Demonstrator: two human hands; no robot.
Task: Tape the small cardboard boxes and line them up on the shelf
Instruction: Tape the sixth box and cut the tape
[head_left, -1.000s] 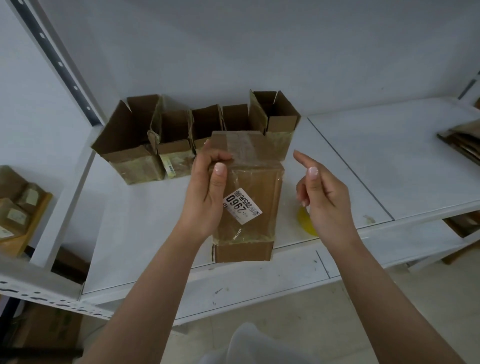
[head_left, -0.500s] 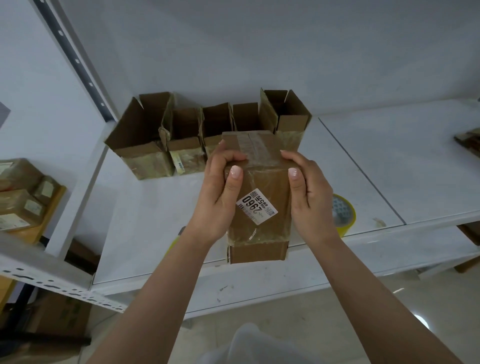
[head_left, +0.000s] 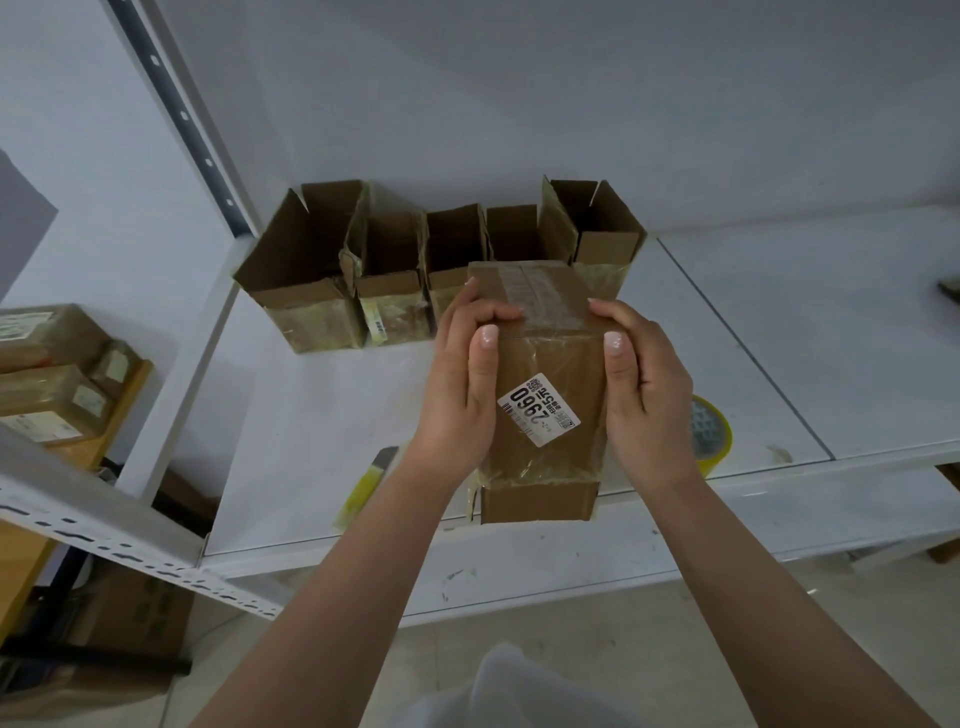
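left fingers (head_left: 488, 314): curled over the box top, thumb flat down its near face, so we're gripping the box (head_left: 540, 384)
right fingers (head_left: 605, 312): same grip on the other side, thumb on the near face
left hand (head_left: 460, 395): wrapped on the box's left edge
right hand (head_left: 649, 395): wrapped on the box's right edge
box: held between both our hands above the shelf's front edge, taped top turned away from us, clear tape wrapped over it
label (head_left: 537, 409): white sticker on the box's near face, between our thumbs, printed "2960"
open boxes (head_left: 431, 265): row of five just behind the box, against the back wall, flaps up, touching side to side
tape roll (head_left: 711, 434): yellow, right of the box, lying on the shelf, partly behind our right hand
knife (head_left: 366, 483): yellow cutter, left of the box, near the shelf's front edge
shelf (head_left: 311, 441): white board under the box
parcels (head_left: 52, 374): taped stack far left of the box, on another rack
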